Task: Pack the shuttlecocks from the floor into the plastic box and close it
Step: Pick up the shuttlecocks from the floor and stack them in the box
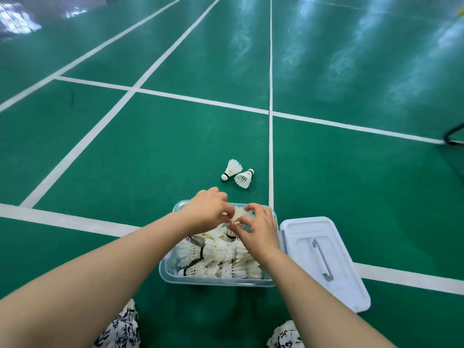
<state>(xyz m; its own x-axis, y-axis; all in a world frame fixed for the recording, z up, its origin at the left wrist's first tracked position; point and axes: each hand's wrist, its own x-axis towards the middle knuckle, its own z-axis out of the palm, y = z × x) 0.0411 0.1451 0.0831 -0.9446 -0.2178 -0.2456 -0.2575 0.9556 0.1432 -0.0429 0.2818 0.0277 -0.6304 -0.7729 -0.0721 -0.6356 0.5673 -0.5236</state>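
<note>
A clear plastic box [167, 273] stands open on the green court floor, holding several white feather shuttlecocks [221, 257]. Above its far end my left hand [207, 208] and my right hand [258, 232] meet, fingers pinched together on one shuttlecock [239, 214] between them. Two more shuttlecocks lie on the floor just beyond the box: one [231, 170] with its cork toward the left, the other [244, 178] with its cork toward the right. The white lid [324, 259] with a grey handle lies flat to the right of the box.
White court lines cross the green floor [125, 151]. A black metal frame [454, 134] sits at the right edge. Patterned black-and-white clothing [120, 327] shows at the bottom, near my knees.
</note>
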